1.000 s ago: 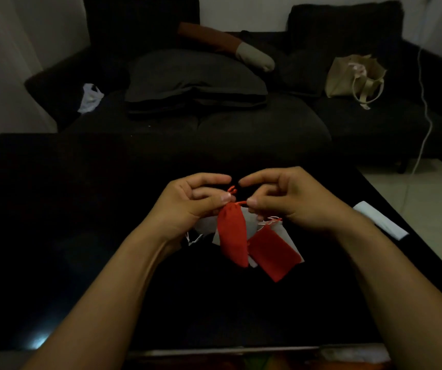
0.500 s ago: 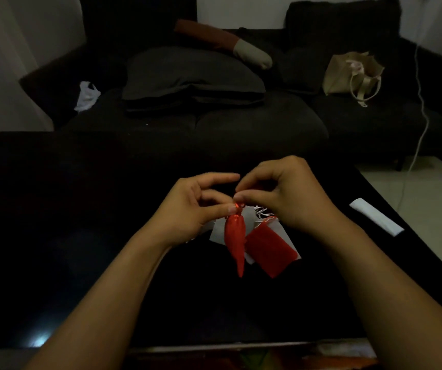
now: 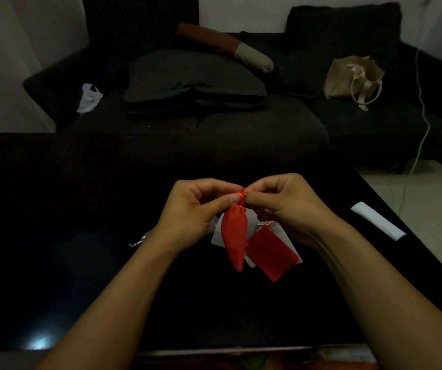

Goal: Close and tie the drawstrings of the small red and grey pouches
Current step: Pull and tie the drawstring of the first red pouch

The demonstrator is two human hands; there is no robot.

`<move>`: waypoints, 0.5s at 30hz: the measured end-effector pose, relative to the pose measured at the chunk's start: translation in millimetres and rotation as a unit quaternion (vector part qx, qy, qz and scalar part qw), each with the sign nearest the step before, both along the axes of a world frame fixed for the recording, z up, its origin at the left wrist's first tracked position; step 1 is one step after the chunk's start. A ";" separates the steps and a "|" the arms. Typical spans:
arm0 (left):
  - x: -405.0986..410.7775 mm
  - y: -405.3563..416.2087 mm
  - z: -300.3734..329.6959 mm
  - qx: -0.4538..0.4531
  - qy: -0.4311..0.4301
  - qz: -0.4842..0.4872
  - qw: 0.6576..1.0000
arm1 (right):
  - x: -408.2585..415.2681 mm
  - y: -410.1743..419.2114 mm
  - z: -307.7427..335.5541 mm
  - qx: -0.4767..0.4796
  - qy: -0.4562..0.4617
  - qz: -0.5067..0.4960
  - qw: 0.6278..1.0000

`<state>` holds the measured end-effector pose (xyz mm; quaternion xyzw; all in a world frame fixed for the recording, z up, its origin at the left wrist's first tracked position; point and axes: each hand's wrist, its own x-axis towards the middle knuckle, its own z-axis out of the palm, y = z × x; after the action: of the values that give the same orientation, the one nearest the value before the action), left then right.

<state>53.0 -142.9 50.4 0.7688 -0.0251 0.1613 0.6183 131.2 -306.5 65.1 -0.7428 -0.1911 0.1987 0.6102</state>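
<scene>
At frame centre, the left hand (image 3: 193, 209) and right hand (image 3: 281, 204) both pinch the red drawstring (image 3: 243, 194) of a hanging red pouch (image 3: 234, 236), fingers curled. Just lower right, a 2nd red pouch (image 3: 272, 256) lies on grey pouches (image 3: 281, 233) on the black table (image 3: 81, 209).

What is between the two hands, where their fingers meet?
In the head view, the red drawstring of the hanging red pouch sits between the left hand and right hand; both pinch it.

Dark sofa (image 3: 241, 124), dim room
</scene>
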 end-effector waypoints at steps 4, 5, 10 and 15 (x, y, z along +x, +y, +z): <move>2.2 -6.1 -2.0 -0.011 -0.015 0.057 0.998 | -0.4 1.2 0.7 0.022 0.034 0.024 0.999; 2.7 -7.5 -2.0 -0.015 -0.013 0.073 0.997 | 0.4 0.5 0.8 0.028 0.039 0.031 0.998; 4.4 -10.2 -4.5 -0.008 -0.028 0.116 0.993 | 1.3 4.9 -6.0 0.067 0.059 0.019 0.996; 5.6 -10.7 -9.9 0.015 -0.029 0.122 0.992 | 1.2 7.5 -4.3 0.024 0.058 0.007 0.998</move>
<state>58.6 -153.6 40.5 0.7703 0.0490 0.2573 0.5814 132.4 -299.0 60.8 -0.7137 -0.1649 0.2413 0.6365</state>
